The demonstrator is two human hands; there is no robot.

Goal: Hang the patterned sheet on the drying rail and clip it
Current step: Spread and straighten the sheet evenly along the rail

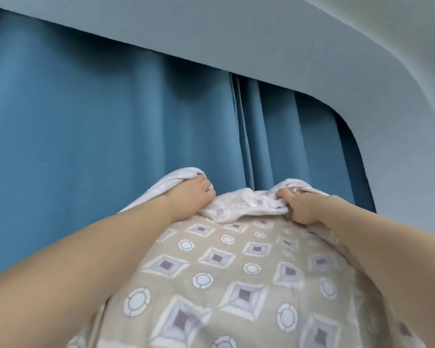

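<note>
A blue curtain (111, 116) fills the wall from nine o'clock round to two, its two panels meeting in a fold just right of centre; above it a pale ceiling soffit (312, 46) sweeps from twelve down to three o'clock; the patterned sheet (224, 285), beige with pale squares and rings, spreads from the centre down to six o'clock between both bare forearms, its paler underside bunched along the top edge; the left hand (194, 194), at about ten o'clock of the sheet, grips a gathered fold with curled fingers; the right hand (299, 207), at about one o'clock, clutches the bunched edge likewise; the two hands sit near each other, a hump of cloth between them.
</note>
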